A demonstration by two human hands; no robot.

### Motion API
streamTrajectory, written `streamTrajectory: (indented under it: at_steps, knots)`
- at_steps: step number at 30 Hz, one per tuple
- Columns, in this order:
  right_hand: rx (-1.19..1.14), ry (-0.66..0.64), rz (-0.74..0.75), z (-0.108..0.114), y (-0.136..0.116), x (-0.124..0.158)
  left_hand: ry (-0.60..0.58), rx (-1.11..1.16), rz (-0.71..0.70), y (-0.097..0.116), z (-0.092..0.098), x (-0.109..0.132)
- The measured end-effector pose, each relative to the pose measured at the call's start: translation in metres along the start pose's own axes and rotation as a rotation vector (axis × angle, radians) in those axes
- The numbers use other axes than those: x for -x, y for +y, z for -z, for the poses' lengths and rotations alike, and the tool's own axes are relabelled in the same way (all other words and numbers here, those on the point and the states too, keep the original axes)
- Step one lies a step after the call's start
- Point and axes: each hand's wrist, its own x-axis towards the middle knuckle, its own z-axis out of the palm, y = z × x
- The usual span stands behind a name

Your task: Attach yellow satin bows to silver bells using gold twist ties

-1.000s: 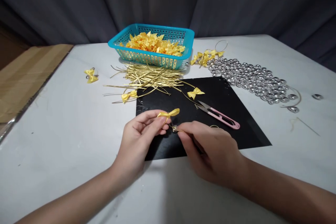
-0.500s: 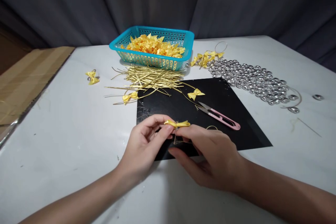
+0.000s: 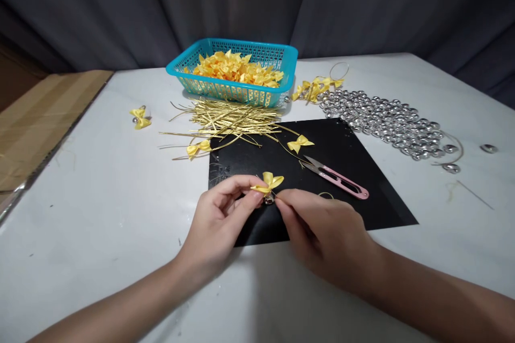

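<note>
Above the front of the black mat (image 3: 249,163), my left hand (image 3: 219,220) pinches a yellow ribbon bow (image 3: 270,182) between thumb and forefinger. A silver bead (image 3: 269,200) sits just under the bow, by the left thumb tip. My right hand (image 3: 328,233) is closed beside them, thumb and forefinger pinching a thin cord close to the bead; its far part is hidden by the fingers. A gold loop of cord (image 3: 326,194) shows behind the right knuckles. Pink thread snips (image 3: 341,181) lie on the mat beyond that hand.
A blue basket (image 3: 231,87) of yellow bows stands at the back, gold cords (image 3: 233,118) before it. Silver beads (image 3: 382,120) spread at the right. Loose bows (image 3: 300,143) lie around, one far left (image 3: 139,117). Cardboard (image 3: 52,112) borders the left.
The bow has turned in my left fingers, its loops now raised and the bead showing below. My right thumb and forefinger, apart before, have come together on the thin cord.
</note>
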Motion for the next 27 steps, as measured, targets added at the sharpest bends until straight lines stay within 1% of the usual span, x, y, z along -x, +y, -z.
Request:
streamTrajectory:
  at_steps: [3,6,10,11,12,14,15,16,18,19,20,21,24,27]
  knots:
    - [-0.007,-0.001,-0.003,-0.002,0.001,-0.001,-0.028,-0.009,-0.029,0.0,-0.001,0.001]
    - [0.0,0.048,0.002,-0.005,0.002,-0.001,-0.066,-0.024,-0.062,0.001,-0.003,0.003]
    - [-0.029,0.052,0.043,-0.002,0.001,-0.003,-0.069,-0.02,-0.058,0.002,-0.002,0.003]
    - [-0.077,0.055,0.017,0.001,0.002,-0.005,-0.067,-0.022,-0.052,0.002,-0.001,0.004]
    - [-0.144,0.078,-0.042,0.004,0.002,-0.007,-0.064,-0.026,-0.044,0.002,-0.001,0.004]
    - [-0.305,0.134,-0.237,0.009,0.005,-0.013,-0.05,-0.036,-0.029,0.002,0.0,0.004]
    - [-0.39,0.128,-0.343,0.011,0.007,-0.016,-0.046,-0.038,-0.024,0.002,0.0,0.004]
    - [-0.481,0.085,-0.432,0.012,0.009,-0.018,-0.044,-0.037,-0.022,0.002,0.0,0.004]
    - [-0.695,-0.09,-0.544,0.012,0.013,-0.023,-0.061,-0.03,-0.027,0.003,0.0,0.004]
    - [-0.808,-0.179,-0.573,0.012,0.015,-0.024,-0.069,-0.027,-0.031,0.003,-0.001,0.004]
    - [-0.909,-0.234,-0.597,0.011,0.016,-0.025,-0.071,-0.027,-0.031,0.004,-0.002,0.003]
    - [-0.985,-0.25,-0.62,0.01,0.016,-0.025,-0.067,-0.029,-0.027,0.004,-0.002,0.002]
    - [-1.055,-0.174,-0.677,0.009,0.014,-0.025,-0.045,-0.038,-0.006,0.006,-0.004,0.001]
    - [-1.014,-0.095,-0.651,0.008,0.009,-0.024,-0.035,-0.044,0.015,0.007,-0.005,0.001]
